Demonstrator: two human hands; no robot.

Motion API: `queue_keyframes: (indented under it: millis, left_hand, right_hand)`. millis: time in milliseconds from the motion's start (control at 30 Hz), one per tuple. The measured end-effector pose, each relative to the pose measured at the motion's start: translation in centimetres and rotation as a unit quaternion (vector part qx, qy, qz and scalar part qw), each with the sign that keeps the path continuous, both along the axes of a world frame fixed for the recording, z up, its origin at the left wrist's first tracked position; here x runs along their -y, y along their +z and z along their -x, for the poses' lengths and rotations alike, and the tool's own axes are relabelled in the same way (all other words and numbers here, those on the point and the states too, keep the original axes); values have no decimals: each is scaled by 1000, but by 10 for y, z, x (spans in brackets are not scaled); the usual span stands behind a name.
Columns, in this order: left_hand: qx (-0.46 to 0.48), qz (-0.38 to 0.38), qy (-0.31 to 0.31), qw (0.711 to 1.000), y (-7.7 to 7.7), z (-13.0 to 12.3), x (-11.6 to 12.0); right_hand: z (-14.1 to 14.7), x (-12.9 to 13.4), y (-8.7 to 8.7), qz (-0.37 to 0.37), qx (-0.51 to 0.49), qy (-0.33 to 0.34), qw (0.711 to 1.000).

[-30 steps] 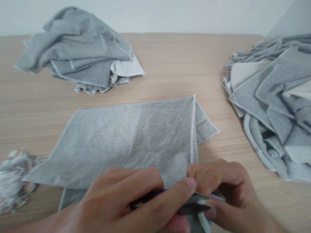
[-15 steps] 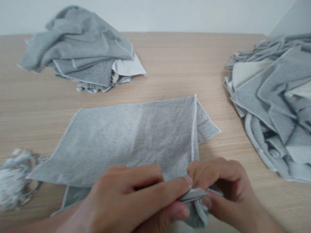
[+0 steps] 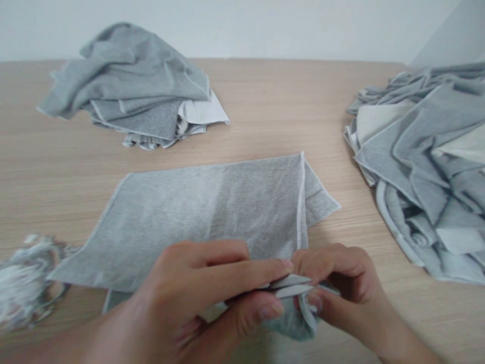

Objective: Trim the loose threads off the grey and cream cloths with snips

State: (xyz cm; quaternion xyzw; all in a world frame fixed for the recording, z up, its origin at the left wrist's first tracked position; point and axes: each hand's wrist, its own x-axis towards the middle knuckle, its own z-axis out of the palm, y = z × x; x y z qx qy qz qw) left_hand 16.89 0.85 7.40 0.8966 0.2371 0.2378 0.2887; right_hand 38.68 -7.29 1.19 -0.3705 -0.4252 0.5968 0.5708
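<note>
A grey fabric piece with pale stitched edges lies folded over on the table in front of me. My left hand is closed around small thread snips, thumb below and index finger above. Two pointed metal blades stick out of it to the right, slightly apart, right at the cloth's edge. My right hand pinches that edge between thumb and fingers. Below the blades a bunched corner of the fabric hangs down. The snips' handle is hidden in my left palm.
A heap of grey cloth pieces lies at the back left, and a larger heap at the right. Loose white and grey thread scraps are piled at the left. Behind the wooden table stands a white wall.
The snips' blades now show as two separate points, where before they looked like one flat piece. My left thumb has dropped away from the index finger. The view has shifted slightly.
</note>
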Motion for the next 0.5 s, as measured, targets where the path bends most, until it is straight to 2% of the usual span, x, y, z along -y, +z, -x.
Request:
queue_keyframes:
  millis: [100, 167, 267, 433, 500]
  left_hand:
    - [-13, -42, 88, 995, -2, 7, 4]
    - [2, -26, 108, 994, -3, 10, 7]
    - [24, 14, 96, 995, 0, 6, 10]
    - [28, 141, -3, 990, 3, -14, 7]
    - [35, 175, -11, 984, 2, -18, 5]
  right_hand:
    - [-1, -1, -1, -6, 0, 3, 1000]
    - [-1, -1, 0, -7, 11, -3, 1000]
    - [0, -2, 1, -5, 38, -15, 999]
    - [2, -1, -4, 12, 39, -35, 999]
    - [2, -1, -7, 11, 29, -39, 999]
